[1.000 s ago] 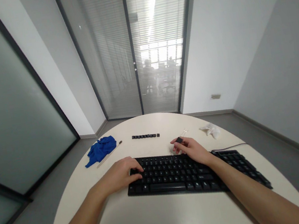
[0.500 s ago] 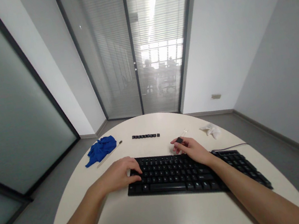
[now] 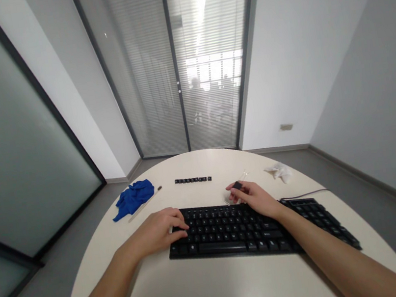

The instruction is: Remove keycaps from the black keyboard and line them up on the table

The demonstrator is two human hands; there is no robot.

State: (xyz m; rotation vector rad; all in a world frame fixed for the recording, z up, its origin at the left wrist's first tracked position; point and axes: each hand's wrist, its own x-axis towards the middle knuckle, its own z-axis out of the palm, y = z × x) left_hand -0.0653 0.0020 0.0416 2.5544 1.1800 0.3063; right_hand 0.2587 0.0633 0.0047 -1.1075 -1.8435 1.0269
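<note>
A black keyboard [image 3: 222, 247] lies across the near half of the round table. My left hand [image 3: 161, 231] rests on its left end, thumb and fingertips apart on the keys. Over the keyboard's back edge, my right hand [image 3: 255, 197] pinches a small black piece [image 3: 238, 185] between thumb and fingers; its kind is too small to tell. Something clear [image 3: 228, 197] shows just below those fingers, partly hidden. My right forearm covers part of the keys near the number pad [image 3: 314, 213].
A row of several black keycaps [image 3: 193, 180] sits toward the back. At the left lie a blue cloth [image 3: 134, 197] and a thin brush [image 3: 145, 204]. Thin clear sticks [image 3: 244, 175] and a crumpled white tissue [image 3: 279, 172] are at the back right. A cable [image 3: 309, 194] runs behind the number pad.
</note>
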